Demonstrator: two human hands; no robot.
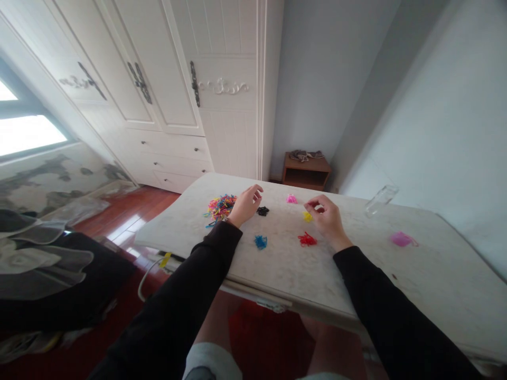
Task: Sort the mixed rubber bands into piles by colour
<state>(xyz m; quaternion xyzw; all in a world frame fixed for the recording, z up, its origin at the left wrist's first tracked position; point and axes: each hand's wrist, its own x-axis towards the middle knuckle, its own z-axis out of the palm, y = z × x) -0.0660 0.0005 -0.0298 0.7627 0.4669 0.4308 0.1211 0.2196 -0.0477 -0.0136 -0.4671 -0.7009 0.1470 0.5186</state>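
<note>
While the left hand point(246, 205) hangs just left of the black cluster point(262, 211), beside the mixed pile point(222, 206) of small coloured pieces, its fingers look loosely curled; I cannot tell whether anything is between them. The right hand point(325, 214) is well right of the black cluster, by the yellow cluster point(308, 217), thumb and fingertips close together; whether they pinch a piece is too small to tell. The blue cluster point(260, 241) lies on the near side of the black one, the red cluster point(307, 239) to its near right, the pink cluster point(292, 199) to its far right. Light fingertip pinches, one piece at a time, should suit such tangle-prone bits; low wrists could drag neighbouring colours together.
</note>
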